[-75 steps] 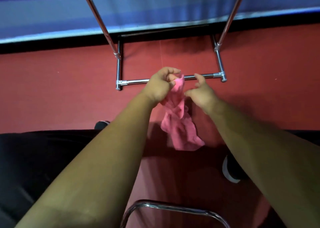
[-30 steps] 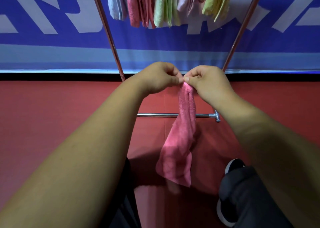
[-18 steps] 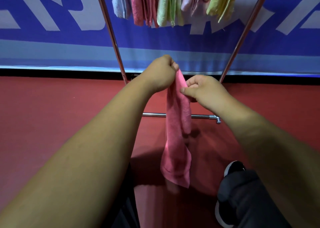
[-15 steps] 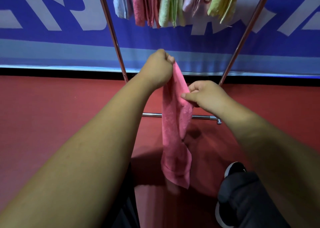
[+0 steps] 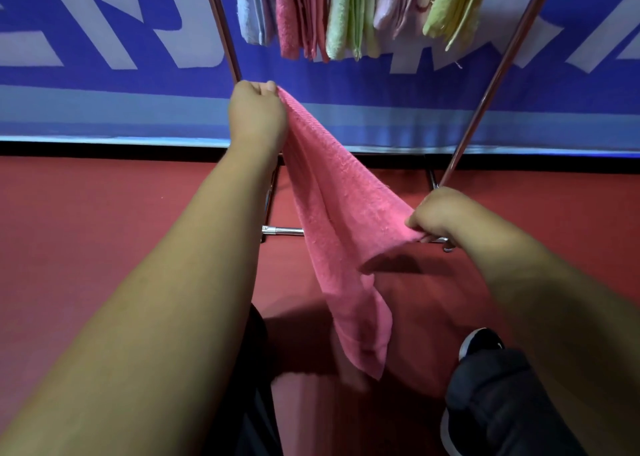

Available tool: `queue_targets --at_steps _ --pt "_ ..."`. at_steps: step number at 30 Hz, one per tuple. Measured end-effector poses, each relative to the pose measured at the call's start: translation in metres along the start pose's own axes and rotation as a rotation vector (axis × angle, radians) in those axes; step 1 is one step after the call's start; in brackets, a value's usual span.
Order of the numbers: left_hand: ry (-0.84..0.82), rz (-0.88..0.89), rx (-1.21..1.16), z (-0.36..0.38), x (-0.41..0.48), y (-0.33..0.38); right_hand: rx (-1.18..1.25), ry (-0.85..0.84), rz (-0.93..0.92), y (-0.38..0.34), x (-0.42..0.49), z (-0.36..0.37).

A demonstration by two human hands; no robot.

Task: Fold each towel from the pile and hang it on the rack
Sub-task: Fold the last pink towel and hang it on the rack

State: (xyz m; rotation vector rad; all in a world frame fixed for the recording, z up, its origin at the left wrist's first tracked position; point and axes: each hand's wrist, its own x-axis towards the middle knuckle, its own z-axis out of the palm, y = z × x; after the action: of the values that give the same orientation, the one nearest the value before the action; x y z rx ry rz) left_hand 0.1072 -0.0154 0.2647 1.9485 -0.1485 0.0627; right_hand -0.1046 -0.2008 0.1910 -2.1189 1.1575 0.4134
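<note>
A person's two bare arms reach forward over a red floor [image 5: 104, 230]. The left hand [image 5: 254, 114], raised and farther away, pinches one corner of a pink terry-cloth towel [image 5: 341, 220] between closed fingers. The right hand [image 5: 438, 215], lower and to the right, grips another corner with fingers pressed together. The towel's top edge stretches taut between them, slanting down from far left to near right. The rest of the towel hangs down towards the floor, its long axis roughly vertical, its lowest corner pointing down. Behind stands a chrome metal rack [image 5: 498, 71], with folded blue, pink, green and pale towels [image 5: 349, 12] hanging at the top before a blue and white banner [image 5: 104, 40].
</note>
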Motion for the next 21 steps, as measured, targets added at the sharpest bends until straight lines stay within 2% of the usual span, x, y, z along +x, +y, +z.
queue_targets --at_steps 3,5,6,7,9,10,14,17,19,21 --pt "0.053 -0.07 -0.154 -0.008 -0.003 0.001 0.143 0.092 0.062 0.004 0.007 -0.003" --pt "-0.022 -0.12 -0.149 -0.011 -0.004 0.005 0.264 0.184 0.05 0.005 0.013 -0.007" --pt "-0.091 -0.203 -0.053 -0.014 -0.008 0.01 0.354 0.23 0.031 0.005 0.015 -0.009" --pt "-0.04 -0.247 -0.026 -0.015 -0.008 0.008 0.476 0.26 0.002 0.005 0.014 -0.011" --pt "0.064 -0.319 -0.244 -0.015 0.002 0.001 0.728 0.256 -0.039 0.002 0.009 -0.014" --pt "0.107 -0.363 -0.245 -0.014 0.004 -0.004 0.841 0.235 -0.042 0.002 0.006 -0.016" --pt "0.005 -0.339 -0.201 -0.014 -0.004 -0.004 1.135 0.215 -0.039 0.0 -0.002 -0.028" --pt "-0.068 -0.301 -0.241 -0.011 -0.009 -0.002 1.05 0.328 -0.088 -0.004 -0.005 -0.029" --pt "-0.129 -0.27 -0.252 -0.004 -0.015 -0.004 0.895 0.441 -0.172 -0.009 -0.007 -0.03" --pt "-0.237 -0.222 -0.211 0.006 -0.025 -0.003 0.732 0.477 -0.257 -0.009 -0.001 -0.028"
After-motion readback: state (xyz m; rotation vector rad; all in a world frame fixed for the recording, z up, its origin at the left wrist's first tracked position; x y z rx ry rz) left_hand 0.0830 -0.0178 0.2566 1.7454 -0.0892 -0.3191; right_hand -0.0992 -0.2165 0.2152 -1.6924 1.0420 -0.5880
